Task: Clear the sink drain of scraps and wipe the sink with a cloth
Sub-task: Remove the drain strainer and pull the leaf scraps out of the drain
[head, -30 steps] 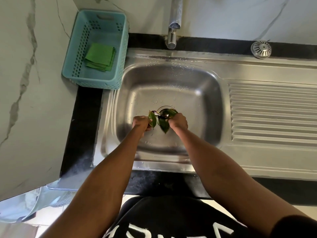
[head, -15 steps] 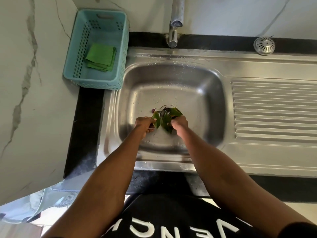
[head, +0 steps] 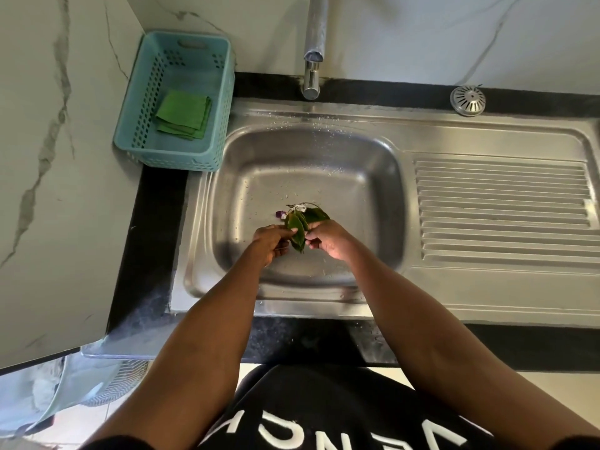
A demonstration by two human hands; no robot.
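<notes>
A bunch of wet green leaves (head: 300, 227) is pinched between both hands inside the steel sink (head: 308, 170), just in front of the drain. My left hand (head: 272, 239) grips the leaves from the left, my right hand (head: 328, 240) from the right. More leaves and a small purple scrap (head: 279, 214) lie over the drain (head: 306, 207), which is mostly hidden. A folded green cloth (head: 183, 114) lies in the teal basket (head: 143, 118) at the sink's back left.
The tap (head: 313, 43) hangs over the sink's back edge. A ribbed draining board (head: 500, 209) runs off to the right. A round metal strainer (head: 467, 100) sits on the black counter at the back right. A marble wall closes in the left side.
Both hands have drawn the leaves together and pulled them a little toward me, away from the drain. The purple scrap now shows beside the drain.
</notes>
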